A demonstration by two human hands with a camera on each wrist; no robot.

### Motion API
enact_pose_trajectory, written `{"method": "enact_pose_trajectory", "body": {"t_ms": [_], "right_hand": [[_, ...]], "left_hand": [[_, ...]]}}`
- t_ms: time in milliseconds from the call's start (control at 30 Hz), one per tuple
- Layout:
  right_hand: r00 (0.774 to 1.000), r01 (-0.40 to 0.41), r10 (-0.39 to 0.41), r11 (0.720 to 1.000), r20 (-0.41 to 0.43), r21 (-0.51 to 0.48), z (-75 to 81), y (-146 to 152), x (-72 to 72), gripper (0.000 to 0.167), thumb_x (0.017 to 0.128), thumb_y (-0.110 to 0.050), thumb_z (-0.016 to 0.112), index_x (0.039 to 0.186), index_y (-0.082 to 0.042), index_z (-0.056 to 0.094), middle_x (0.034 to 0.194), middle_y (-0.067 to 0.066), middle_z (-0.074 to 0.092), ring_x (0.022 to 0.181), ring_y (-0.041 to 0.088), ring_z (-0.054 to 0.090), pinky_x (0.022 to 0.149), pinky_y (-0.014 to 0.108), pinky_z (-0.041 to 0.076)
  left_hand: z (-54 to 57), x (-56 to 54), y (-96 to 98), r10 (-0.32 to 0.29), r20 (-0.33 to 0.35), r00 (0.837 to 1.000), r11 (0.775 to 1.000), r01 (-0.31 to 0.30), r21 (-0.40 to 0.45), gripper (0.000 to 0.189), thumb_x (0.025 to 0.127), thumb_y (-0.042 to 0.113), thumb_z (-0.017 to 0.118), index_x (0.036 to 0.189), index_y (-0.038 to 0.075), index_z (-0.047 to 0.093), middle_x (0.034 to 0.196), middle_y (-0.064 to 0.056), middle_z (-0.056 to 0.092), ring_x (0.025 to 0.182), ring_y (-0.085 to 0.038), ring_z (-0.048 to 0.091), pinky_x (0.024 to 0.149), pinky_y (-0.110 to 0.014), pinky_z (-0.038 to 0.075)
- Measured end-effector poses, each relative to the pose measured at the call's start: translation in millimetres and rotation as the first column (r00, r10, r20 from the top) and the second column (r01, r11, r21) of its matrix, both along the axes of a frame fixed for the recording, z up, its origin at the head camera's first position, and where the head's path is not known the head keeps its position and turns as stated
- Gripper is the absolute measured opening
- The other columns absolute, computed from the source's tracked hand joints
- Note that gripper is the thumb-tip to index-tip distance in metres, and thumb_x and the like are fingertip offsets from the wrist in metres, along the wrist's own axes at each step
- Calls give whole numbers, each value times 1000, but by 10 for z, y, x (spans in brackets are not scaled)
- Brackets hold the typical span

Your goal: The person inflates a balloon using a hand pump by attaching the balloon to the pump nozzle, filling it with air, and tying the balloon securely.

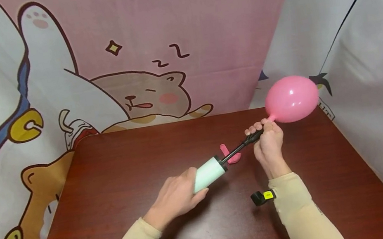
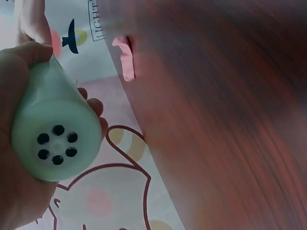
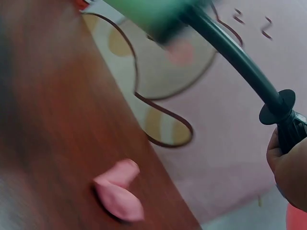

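Observation:
A pale green hand pump (image 1: pixel 208 174) is gripped round its barrel by my left hand (image 1: pixel 175 195); its end with several round holes (image 2: pixel 57 143) faces the left wrist camera. From the barrel a black rod (image 1: pixel 235 153) runs up and right to a black handle end, which my right hand (image 1: pixel 270 142) holds. At that hand a partly inflated pink balloon (image 1: pixel 291 98) stands out, its neck pinched at my right fingers. Just how the neck sits on the nozzle is hidden. Beneath the rod a limp pink balloon (image 1: pixel 233 158) lies on the table.
The dark red-brown wooden table (image 1: pixel 116 169) spans the lower view. Behind it hangs a pink and white cloth (image 1: pixel 222 27) with cartoon animals, and more cloth hangs at both sides. A black camera mount (image 1: pixel 258 198) juts from my right wrist.

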State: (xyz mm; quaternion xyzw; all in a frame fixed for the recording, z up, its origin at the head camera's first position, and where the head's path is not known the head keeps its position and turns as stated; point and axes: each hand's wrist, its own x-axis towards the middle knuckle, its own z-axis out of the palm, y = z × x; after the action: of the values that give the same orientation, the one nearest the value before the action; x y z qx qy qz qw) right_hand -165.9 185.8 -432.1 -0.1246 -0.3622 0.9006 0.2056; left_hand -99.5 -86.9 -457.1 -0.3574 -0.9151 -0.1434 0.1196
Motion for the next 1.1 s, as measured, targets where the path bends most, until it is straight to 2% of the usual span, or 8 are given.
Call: {"method": "enact_pose_trajectory", "body": {"t_ms": [133, 300, 433, 567, 700, 867, 1100], "right_hand": [[1000, 20, -20, 1000, 6, -9, 38, 116, -29, 28, 113, -14, 32, 88, -7, 42, 66, 1, 43, 55, 14, 45, 56, 28, 46], [1000, 15, -15, 1000, 25, -5, 8, 44, -18, 29, 113, -19, 31, 89, -8, 42, 67, 0, 43, 56, 14, 45, 57, 28, 45], [999, -13, 12, 1000, 32, 12, -72, -184, 17, 29, 113, -22, 31, 89, -9, 42, 67, 0, 42, 57, 13, 45, 58, 27, 45], [995, -83, 81, 996, 61, 27, -146, -456, 73, 29, 113, -23, 30, 89, -10, 41, 68, -1, 42, 57, 12, 45, 58, 27, 45], [989, -123, 120, 992, 84, 31, -165, -550, 93, 28, 113, -23, 32, 89, -11, 40, 68, -1, 42, 58, 13, 44, 59, 30, 48], [992, -110, 107, 993, 73, 48, -96, -441, 53, 29, 113, -21, 33, 88, -9, 41, 67, 0, 43, 58, 13, 46, 58, 27, 46], [1000, 1, 0, 1000, 20, -8, -1, -27, -52, 28, 112, -13, 34, 86, -7, 43, 65, 1, 44, 54, 14, 45, 56, 28, 45]], "left_hand": [[-12, 12, -98, -16, -27, 1000, 1000, 16, -2, 49, 84, 42, 82, 101, 5, 55, 77, 1, 55, 56, -10, 51, 46, -27, 44], [-27, -6, -104, -27, -41, 999, 1000, 26, -10, 48, 84, 40, 82, 97, 5, 53, 74, 1, 53, 54, -10, 50, 45, -27, 43], [-7, -30, -10, -4, -9, 1000, 1000, 3, -27, 48, 85, 40, 81, 97, 4, 52, 74, 0, 53, 53, -11, 49, 46, -27, 44], [16, -47, 106, 36, 43, 998, 999, -35, -32, 47, 87, 41, 79, 97, 4, 51, 74, 0, 53, 55, -11, 50, 47, -28, 45], [15, -51, 157, 58, 77, 995, 998, -56, -24, 47, 88, 42, 78, 99, 4, 51, 75, 0, 54, 56, -11, 50, 47, -27, 44], [1, -38, 134, 52, 96, 994, 999, -53, 5, 47, 89, 41, 78, 102, 4, 53, 77, 0, 55, 58, -11, 50, 48, -26, 43], [-37, 9, -30, 17, 34, 999, 1000, -17, 5, 48, 86, 42, 80, 102, 6, 53, 78, 3, 53, 58, -9, 49, 48, -26, 44]]}}
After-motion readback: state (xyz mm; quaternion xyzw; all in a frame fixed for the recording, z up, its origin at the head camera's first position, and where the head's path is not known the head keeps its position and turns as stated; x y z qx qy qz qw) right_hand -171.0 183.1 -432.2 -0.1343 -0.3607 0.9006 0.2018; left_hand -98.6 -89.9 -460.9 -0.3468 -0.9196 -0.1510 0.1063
